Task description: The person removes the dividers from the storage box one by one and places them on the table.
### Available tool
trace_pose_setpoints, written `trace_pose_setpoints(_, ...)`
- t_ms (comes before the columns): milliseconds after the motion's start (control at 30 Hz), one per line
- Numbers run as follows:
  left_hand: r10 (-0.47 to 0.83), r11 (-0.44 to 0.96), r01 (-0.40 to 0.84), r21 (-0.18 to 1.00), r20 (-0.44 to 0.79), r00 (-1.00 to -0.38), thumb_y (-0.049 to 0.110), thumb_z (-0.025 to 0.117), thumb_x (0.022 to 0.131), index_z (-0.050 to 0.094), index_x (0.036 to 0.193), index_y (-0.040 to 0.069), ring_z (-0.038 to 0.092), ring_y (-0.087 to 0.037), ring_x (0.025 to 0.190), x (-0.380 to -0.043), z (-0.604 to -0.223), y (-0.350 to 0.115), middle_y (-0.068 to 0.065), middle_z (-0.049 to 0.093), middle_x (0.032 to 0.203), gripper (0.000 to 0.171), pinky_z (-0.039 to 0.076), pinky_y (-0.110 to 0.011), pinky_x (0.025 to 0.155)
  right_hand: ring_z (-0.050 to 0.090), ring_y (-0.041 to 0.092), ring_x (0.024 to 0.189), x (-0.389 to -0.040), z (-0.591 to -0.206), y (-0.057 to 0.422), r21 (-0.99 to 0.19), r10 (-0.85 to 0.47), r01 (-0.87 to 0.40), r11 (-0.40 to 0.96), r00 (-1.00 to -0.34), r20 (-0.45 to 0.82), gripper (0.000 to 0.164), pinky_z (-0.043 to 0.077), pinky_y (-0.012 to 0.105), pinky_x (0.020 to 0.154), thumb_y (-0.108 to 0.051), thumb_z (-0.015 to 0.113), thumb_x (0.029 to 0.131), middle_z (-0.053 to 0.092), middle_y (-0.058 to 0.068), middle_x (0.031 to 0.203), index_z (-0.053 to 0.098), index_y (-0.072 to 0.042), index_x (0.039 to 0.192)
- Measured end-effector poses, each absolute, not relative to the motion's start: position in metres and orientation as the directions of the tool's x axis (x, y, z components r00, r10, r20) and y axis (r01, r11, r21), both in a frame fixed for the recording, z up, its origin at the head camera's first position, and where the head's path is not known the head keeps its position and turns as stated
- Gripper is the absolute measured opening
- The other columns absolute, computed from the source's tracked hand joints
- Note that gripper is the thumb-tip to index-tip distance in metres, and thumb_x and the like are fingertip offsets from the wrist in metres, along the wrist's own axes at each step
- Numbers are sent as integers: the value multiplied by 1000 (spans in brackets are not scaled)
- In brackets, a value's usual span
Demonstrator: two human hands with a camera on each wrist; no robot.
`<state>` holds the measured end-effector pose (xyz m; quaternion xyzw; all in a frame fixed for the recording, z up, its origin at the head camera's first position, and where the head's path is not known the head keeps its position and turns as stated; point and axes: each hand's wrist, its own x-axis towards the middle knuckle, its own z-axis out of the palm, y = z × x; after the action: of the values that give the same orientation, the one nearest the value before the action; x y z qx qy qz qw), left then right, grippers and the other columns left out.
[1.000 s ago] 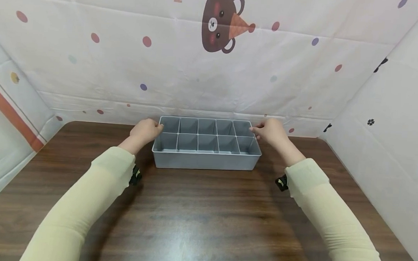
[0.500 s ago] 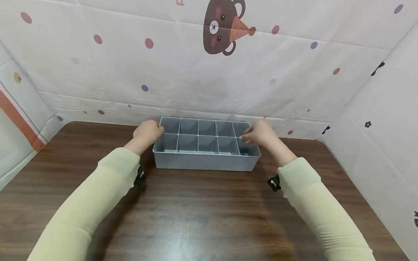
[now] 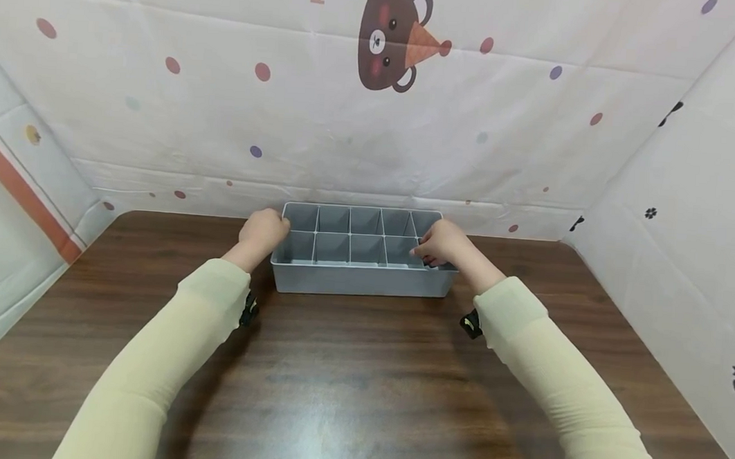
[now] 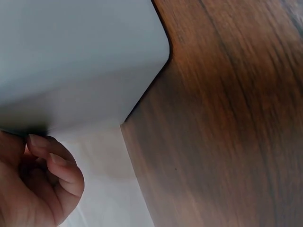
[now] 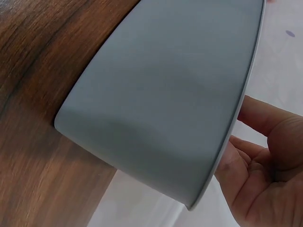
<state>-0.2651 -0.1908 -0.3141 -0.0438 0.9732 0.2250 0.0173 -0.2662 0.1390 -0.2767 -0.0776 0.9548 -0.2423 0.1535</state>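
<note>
A grey plastic organizer box [image 3: 365,282], split into two rows of compartments, stands on the table at the back wall. My left hand [image 3: 263,232] is at its left end, the thumb over the rim and curled fingers outside, gripping the edge. In the left wrist view those fingers [image 4: 60,163] bend up against the box's underside edge. My right hand [image 3: 444,243] reaches over the right end, fingertips down in the front right compartments. Small dark patches show under those fingers; I cannot tell whether they hold something. In the right wrist view the box wall hides the fingertips of the hand [image 5: 265,165].
The brown wooden table [image 3: 347,381] stretches in front of the box. A white cloth wall [image 3: 323,116] with dots and a printed bear [image 3: 386,36] rises right behind it. Another cloth wall [image 3: 686,225] stands on the right.
My right hand has moved from the box's right rim leftward and nearer, over the front right compartments. The left hand stays on the left rim. The box has hardly moved.
</note>
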Motion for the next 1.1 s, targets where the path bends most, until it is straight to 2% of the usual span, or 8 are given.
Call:
trace_pose_setpoints(100, -84, 894, -99, 437, -53, -995, 19, 35, 105, 41, 63, 13, 41, -18, 56, -264, -315, -190, 1, 38, 56, 43, 36, -30, 53, 53, 7, 50, -267, -278, 138, -478, -234, -86, 874, -937, -259, 43, 53, 26, 61, -17, 71, 94, 51, -6, 48, 55, -12, 55)
trace_pose_setpoints(167, -93, 894, -109, 435, -57, -994, 20, 35, 106, 42, 64, 13, 42, -18, 56, -264, -316, -189, 0, 39, 57, 43, 36, -30, 53, 45, 5, 47, -268, -279, 137, -463, -244, -101, 881, -934, -260, 51, 47, 23, 57, -17, 71, 94, 43, -9, 44, 45, -18, 50)
trace_pose_setpoints(267, -104, 899, -119, 421, -57, -993, 21, 35, 106, 44, 66, 12, 44, -19, 58, -263, -317, -189, -1, 42, 60, 42, 36, -31, 53, 37, 5, 45, -270, -280, 137, -432, -253, -122, 894, -932, -261, 55, 38, 21, 55, -16, 70, 94, 35, -10, 42, 41, -19, 47)
trace_pose_setpoints(467, -123, 909, -125, 397, -30, -992, 21, 35, 105, 46, 67, 12, 47, -21, 60, -265, -321, -189, -2, 44, 61, 41, 37, -32, 53, 54, 6, 46, -270, -282, 135, -443, -238, -115, 889, -943, -232, 48, 47, 20, 53, -11, 67, 91, 50, -7, 46, 48, -16, 48)
trace_pose_setpoints(567, -136, 910, -132, 393, -18, -991, 21, 35, 104, 46, 66, 12, 48, -22, 60, -266, -322, -188, -2, 45, 61, 41, 37, -32, 53, 60, 8, 47, -269, -283, 134, -436, -238, -131, 891, -950, -201, 48, 50, 20, 51, -7, 64, 88, 53, -5, 46, 44, -17, 46)
trace_pose_setpoints(767, -147, 908, -142, 394, -15, -989, 21, 36, 103, 45, 65, 13, 49, -22, 61, -266, -322, -187, -2, 45, 60, 40, 37, -32, 52, 57, 9, 44, -268, -284, 130, -387, -230, -147, 910, -957, -179, 51, 45, 20, 50, -4, 61, 87, 47, -6, 41, 39, -18, 44)
trace_pose_setpoints(967, -147, 905, -137, 402, -6, -989, 19, 37, 102, 44, 61, 13, 46, -21, 56, -267, -323, -187, -1, 42, 56, 42, 34, -31, 50, 52, 8, 43, -267, -283, 127, -359, -222, -148, 922, -959, -175, 47, 45, 21, 52, -4, 61, 88, 52, -3, 45, 45, -16, 46)
trace_pose_setpoints(1100, -148, 906, -135, 401, 3, -989, 19, 37, 102, 44, 60, 14, 46, -20, 55, -272, -320, -187, 0, 42, 55, 43, 34, -30, 49, 51, 7, 43, -270, -279, 127, -341, -222, -154, 927, -960, -169, 46, 44, 22, 54, -4, 60, 89, 52, -3, 45, 44, -16, 47)
